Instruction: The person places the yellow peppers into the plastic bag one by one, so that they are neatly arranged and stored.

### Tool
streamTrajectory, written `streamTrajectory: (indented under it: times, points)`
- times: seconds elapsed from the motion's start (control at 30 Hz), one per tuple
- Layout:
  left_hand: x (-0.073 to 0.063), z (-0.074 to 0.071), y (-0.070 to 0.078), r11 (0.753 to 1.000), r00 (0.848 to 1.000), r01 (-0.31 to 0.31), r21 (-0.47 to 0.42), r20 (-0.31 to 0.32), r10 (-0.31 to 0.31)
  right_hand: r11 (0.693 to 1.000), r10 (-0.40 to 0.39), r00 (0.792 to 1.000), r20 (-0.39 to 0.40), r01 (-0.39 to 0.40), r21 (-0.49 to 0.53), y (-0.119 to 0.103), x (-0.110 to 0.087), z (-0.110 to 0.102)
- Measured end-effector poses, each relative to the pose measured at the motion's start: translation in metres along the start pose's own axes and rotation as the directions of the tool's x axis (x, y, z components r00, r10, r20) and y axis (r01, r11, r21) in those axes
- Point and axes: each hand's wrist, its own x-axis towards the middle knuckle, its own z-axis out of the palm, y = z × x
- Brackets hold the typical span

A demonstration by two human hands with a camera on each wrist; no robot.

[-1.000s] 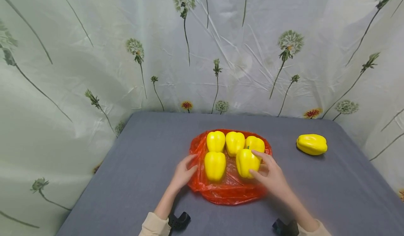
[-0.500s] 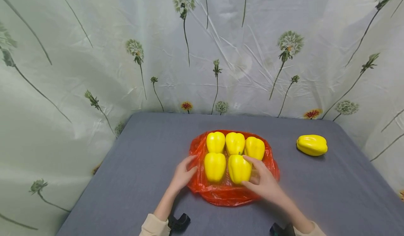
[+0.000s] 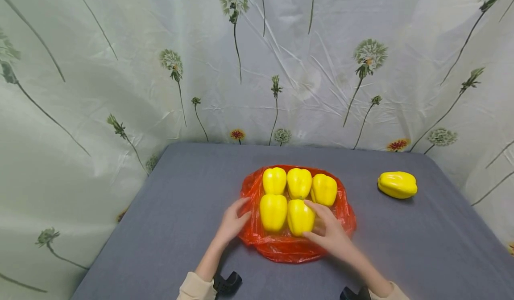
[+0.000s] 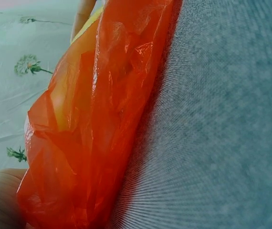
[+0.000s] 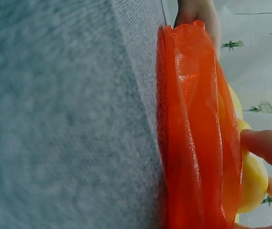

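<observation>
In the head view, a red plastic bag [image 3: 289, 255] lies opened out on the table with several yellow bell peppers in it. My right hand [image 3: 335, 233] grips the front right bell pepper [image 3: 300, 217] between thumb and fingers, beside the front left bell pepper [image 3: 273, 213]. The right wrist view shows the thumb [image 5: 262, 143] against a yellow pepper above the bag's rim. My left hand [image 3: 233, 222] holds the bag's left edge, thumb toward the front. In the left wrist view, the bag's wall [image 4: 102, 95] hides most of that hand.
A lone yellow bell pepper [image 3: 397, 184] lies on its side at the table's right. Grey cloth covers the table [image 3: 192, 175]. Behind and to the left hangs a pale curtain [image 3: 136, 68] printed with dandelions.
My right hand has moved left with the bell pepper, bringing it beside the front left one. The bag's right side has spread outward. My left hand has stayed in place.
</observation>
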Motion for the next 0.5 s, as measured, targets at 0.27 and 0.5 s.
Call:
streamTrajectory:
  times: [0.27,0.5]
  points:
    - [0.0012,0.0005,0.0012,1.000,1.000,0.001,0.017,0.000,-0.001,0.994,-0.053,0.997,-0.058,0.047,-0.100,0.0022,-0.0002,0.0017]
    - [0.0007,0.0008,0.0002,1.000,1.000,-0.003,0.006,-0.007,0.003,0.988,-0.093,0.992,-0.083,0.081,-0.131,0.0035,0.0010,0.0066]
